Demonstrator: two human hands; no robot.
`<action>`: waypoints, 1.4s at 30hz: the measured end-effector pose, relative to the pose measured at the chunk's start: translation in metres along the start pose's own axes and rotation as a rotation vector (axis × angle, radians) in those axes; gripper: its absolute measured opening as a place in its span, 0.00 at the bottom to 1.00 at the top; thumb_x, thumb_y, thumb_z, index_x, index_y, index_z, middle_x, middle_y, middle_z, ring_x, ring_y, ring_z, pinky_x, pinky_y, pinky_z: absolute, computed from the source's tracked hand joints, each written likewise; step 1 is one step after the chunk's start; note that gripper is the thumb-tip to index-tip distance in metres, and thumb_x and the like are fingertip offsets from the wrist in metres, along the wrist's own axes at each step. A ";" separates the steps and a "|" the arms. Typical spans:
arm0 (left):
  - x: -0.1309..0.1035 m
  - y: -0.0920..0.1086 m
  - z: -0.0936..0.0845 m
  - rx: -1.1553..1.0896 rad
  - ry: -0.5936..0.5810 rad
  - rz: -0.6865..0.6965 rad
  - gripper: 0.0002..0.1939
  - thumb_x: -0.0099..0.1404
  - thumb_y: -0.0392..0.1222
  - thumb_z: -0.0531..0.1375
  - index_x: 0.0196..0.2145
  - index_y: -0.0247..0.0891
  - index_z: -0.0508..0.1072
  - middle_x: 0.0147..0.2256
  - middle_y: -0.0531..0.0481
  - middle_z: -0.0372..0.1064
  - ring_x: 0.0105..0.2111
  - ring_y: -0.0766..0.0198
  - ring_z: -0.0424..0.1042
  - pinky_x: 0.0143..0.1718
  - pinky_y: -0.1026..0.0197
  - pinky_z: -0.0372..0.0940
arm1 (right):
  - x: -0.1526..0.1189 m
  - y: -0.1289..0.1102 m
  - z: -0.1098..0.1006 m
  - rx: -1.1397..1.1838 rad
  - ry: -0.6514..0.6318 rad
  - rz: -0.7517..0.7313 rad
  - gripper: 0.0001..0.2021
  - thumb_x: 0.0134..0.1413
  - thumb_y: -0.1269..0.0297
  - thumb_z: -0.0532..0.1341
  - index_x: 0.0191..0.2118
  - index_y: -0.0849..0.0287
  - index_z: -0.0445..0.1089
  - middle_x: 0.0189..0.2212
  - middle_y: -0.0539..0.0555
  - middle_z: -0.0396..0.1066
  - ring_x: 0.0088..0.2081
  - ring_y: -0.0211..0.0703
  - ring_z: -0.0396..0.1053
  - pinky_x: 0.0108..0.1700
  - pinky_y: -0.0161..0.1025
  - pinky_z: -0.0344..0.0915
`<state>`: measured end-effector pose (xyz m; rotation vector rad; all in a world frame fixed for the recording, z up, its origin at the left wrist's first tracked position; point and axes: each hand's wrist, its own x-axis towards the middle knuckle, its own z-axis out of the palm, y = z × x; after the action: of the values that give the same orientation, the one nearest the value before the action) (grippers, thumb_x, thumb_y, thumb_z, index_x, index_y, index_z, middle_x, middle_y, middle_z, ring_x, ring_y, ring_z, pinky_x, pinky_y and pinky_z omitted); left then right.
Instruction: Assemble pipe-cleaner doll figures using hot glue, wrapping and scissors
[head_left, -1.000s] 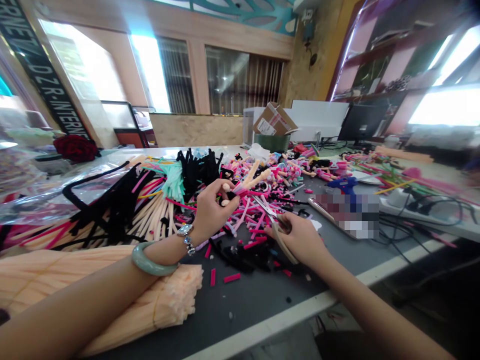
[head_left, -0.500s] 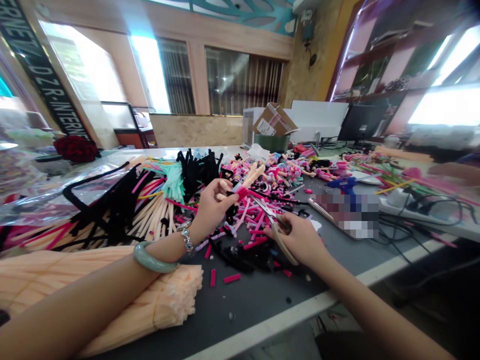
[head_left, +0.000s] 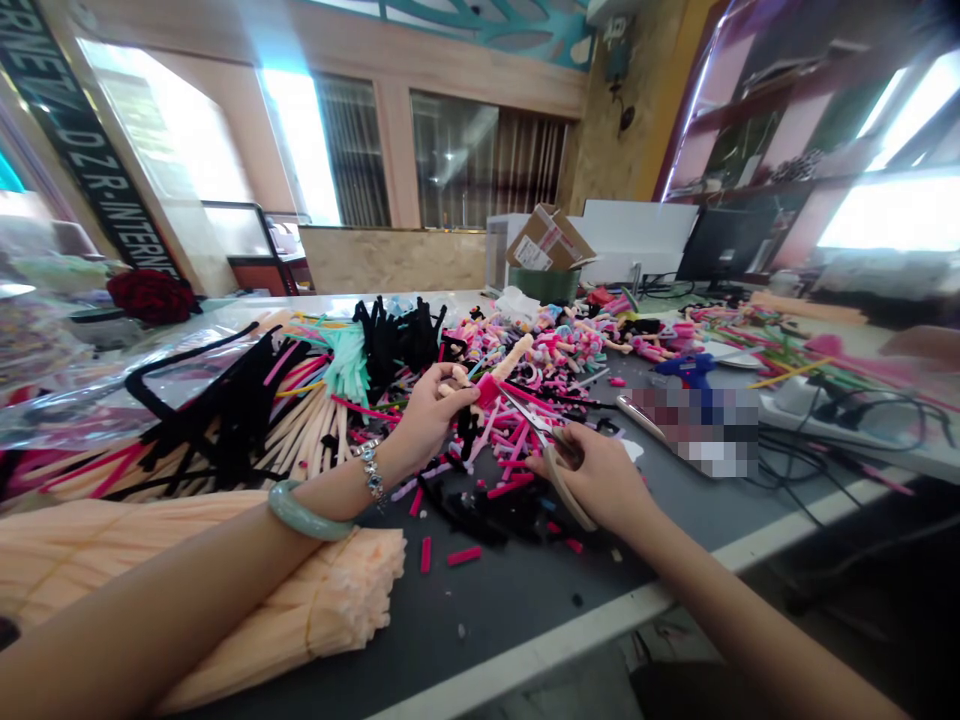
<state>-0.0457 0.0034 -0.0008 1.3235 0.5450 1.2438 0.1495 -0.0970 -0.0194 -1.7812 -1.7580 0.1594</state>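
Observation:
Between the thumb and fingers of my left hand point(head_left: 433, 408) is a small pink and peach pipe-cleaner piece point(head_left: 489, 388). One peach limb-like part points up and to the right from it; my fingers hide some of the rest. My right hand point(head_left: 604, 478) is closed around the handles of a pair of scissors point(head_left: 531, 417). The blade tips reach the pink part, though I cannot tell whether they touch it. Loose pink and lilac pipe-cleaner bits point(head_left: 516, 462) lie beneath both hands.
On the left lie a thick peach pipe-cleaner bundle point(head_left: 352, 595) and black pipe cleaners point(head_left: 225, 410). Finished-looking colourful pieces point(head_left: 570, 345) are heaped at the back. A blue glue gun point(head_left: 686, 372), a phone point(head_left: 660, 430) and cables point(head_left: 806, 455) occupy the right.
The pink and peach piece has turned slightly in my left hand, so one peach part shows where two stood side by side. My right hand and the scissors stay nearly still.

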 end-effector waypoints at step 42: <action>-0.003 -0.002 0.000 -0.041 -0.129 -0.127 0.18 0.51 0.37 0.67 0.36 0.36 0.63 0.25 0.59 0.63 0.20 0.72 0.68 0.24 0.66 0.66 | 0.000 -0.003 -0.001 -0.162 0.058 0.026 0.18 0.47 0.47 0.59 0.22 0.54 0.56 0.20 0.49 0.66 0.23 0.41 0.61 0.26 0.35 0.49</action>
<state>-0.0462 0.0013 -0.0035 1.3041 0.5012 1.0533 0.1478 -0.0977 -0.0168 -1.9038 -1.7489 -0.0245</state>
